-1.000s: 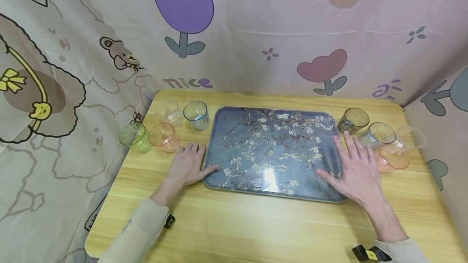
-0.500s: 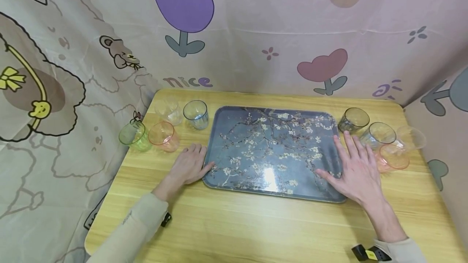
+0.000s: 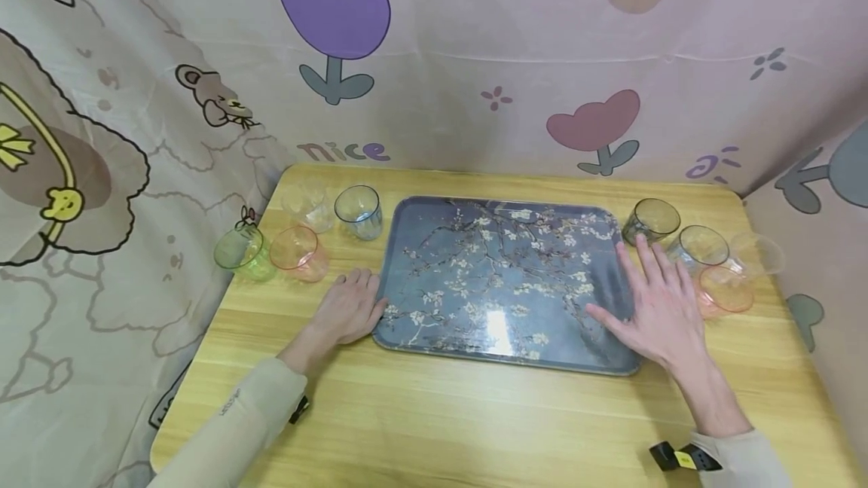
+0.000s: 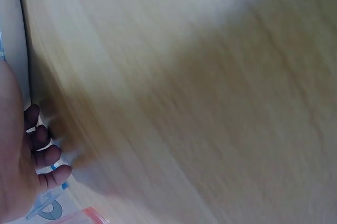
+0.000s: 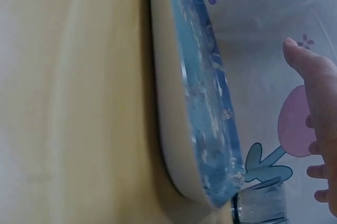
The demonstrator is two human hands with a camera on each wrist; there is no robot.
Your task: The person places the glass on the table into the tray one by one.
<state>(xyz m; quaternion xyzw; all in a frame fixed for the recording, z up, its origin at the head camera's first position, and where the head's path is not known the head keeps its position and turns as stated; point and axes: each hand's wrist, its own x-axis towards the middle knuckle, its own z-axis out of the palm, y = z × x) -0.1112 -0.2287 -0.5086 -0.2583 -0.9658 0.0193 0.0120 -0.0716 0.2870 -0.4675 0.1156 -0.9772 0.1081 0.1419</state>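
Observation:
A blue-grey tray (image 3: 502, 285) with a white blossom print lies flat on the wooden table. Beside its left edge is my left hand (image 3: 347, 309), thumb next to the rim and fingers pointing away; whether it touches the tray I cannot tell. In the left wrist view its fingertips (image 4: 50, 155) look loosely bent. My right hand (image 3: 661, 315) spreads its fingers at the tray's right edge, and the right wrist view shows that hand (image 5: 324, 124) apart from the tray. Neither hand holds anything. A dark grey glass (image 3: 649, 223) stands just beyond the right fingers.
Left of the tray stand a blue glass (image 3: 359, 213), a clear glass (image 3: 308, 209), a pink glass (image 3: 300, 254) and a green glass (image 3: 246, 253). On the right are a grey-blue glass (image 3: 700, 248), a clear glass (image 3: 759, 256) and a pink glass (image 3: 725, 291). A printed curtain (image 3: 461, 59) hangs behind.
The left thumb has drawn back from over the tray to its left rim. My right hand keeps its place by the tray. The head view has shifted slightly.

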